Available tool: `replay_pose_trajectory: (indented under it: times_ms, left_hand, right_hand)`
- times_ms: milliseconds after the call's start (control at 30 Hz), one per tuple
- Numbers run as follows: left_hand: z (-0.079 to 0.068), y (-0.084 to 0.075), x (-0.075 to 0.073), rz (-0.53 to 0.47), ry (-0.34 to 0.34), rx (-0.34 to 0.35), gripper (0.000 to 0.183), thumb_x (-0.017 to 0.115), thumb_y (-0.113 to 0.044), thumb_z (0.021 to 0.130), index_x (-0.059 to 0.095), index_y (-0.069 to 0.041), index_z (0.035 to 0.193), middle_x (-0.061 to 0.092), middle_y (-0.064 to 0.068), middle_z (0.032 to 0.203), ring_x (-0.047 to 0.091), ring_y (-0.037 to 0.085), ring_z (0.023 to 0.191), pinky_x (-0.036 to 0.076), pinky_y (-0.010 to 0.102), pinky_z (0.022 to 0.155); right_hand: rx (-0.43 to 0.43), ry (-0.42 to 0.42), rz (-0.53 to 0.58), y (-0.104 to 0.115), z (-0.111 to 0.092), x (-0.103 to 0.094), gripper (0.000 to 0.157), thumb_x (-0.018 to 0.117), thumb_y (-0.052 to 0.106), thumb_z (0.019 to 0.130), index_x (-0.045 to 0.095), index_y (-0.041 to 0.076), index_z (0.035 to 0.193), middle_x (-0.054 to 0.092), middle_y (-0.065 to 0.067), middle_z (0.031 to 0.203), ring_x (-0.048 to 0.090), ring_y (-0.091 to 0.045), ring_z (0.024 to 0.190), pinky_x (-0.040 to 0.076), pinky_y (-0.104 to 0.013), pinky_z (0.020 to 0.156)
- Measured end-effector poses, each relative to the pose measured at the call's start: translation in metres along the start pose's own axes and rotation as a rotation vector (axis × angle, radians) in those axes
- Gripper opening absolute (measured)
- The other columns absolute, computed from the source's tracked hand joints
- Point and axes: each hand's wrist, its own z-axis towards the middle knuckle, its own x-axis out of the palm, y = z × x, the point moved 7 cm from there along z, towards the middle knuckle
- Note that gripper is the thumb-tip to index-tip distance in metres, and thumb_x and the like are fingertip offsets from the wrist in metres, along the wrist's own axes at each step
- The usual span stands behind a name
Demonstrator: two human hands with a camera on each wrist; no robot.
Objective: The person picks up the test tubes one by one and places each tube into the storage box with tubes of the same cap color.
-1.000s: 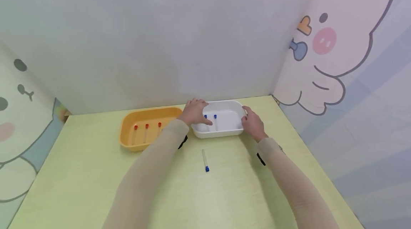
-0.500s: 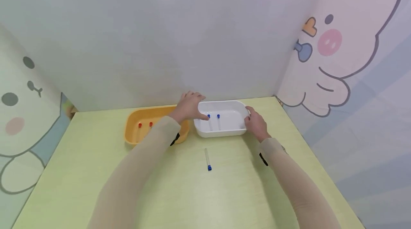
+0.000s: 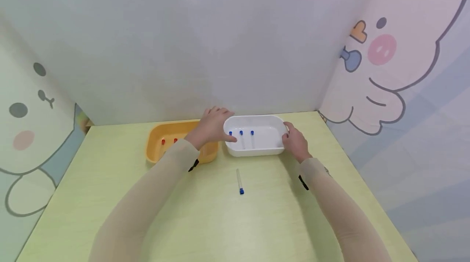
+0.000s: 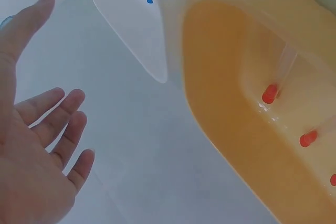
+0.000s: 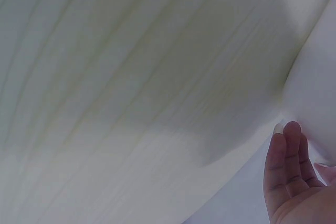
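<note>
In the head view a white tray stands at the back, holding 3 clear tubes with blue caps side by side. My right hand grips its right end, thumb at the rim; in the right wrist view the fingers lie against a pale wall. My left hand is over the gap between the white tray and an orange tray, fingers spread, thumb by the white tray's left end. It holds nothing in the left wrist view. One blue-capped tube lies on the table in front.
Red-capped tubes lie in the orange tray, partly hidden by my left arm in the head view. A pale curtain hangs right behind the trays, and printed cloth borders the table on the right.
My left hand has moved left, from above the white tray to its left end, uncovering a third blue cap. The right hand stays on the tray's rim. The whole view has shifted slightly.
</note>
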Motion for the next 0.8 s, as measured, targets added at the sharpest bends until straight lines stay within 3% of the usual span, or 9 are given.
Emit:
replay_pose_trajectory:
  times_ms: [167,467,800]
  left_hand:
    - [-0.010,-0.007,0.000,0.034,-0.007,0.027,0.093,0.085,-0.058,0.078,0.051,-0.014,0.153,0.052,0.006,0.155,0.044,0.031,0.141,0.033,0.054,0.122]
    - [-0.026,-0.032,0.009,0.065,0.029,0.164,0.086,0.086,-0.050,0.080,0.052,-0.018,0.152,0.054,0.002,0.154,0.042,0.028,0.144,0.032,0.050,0.124]
    - [-0.047,-0.055,0.035,0.093,0.086,0.423,0.070,0.086,-0.045,0.081,0.062,-0.020,0.142,0.060,-0.002,0.146,0.050,0.022,0.137,0.039,0.044,0.120]
  right_hand:
    - [0.001,0.004,0.004,-0.003,0.000,0.000,0.058,0.044,0.017,0.103,0.033,0.015,0.160,0.065,-0.022,0.126,0.060,-0.029,0.085,0.045,-0.033,0.063]
    - [-0.004,0.004,0.002,-0.005,0.000,-0.001,0.058,0.041,0.018,0.103,0.033,0.015,0.161,0.065,-0.021,0.128,0.059,-0.029,0.088,0.044,-0.035,0.065]
    - [-0.010,0.011,0.000,-0.002,-0.001,-0.001,0.058,0.041,0.017,0.103,0.033,0.015,0.160,0.065,-0.019,0.110,0.054,-0.025,0.075,0.041,-0.032,0.060]
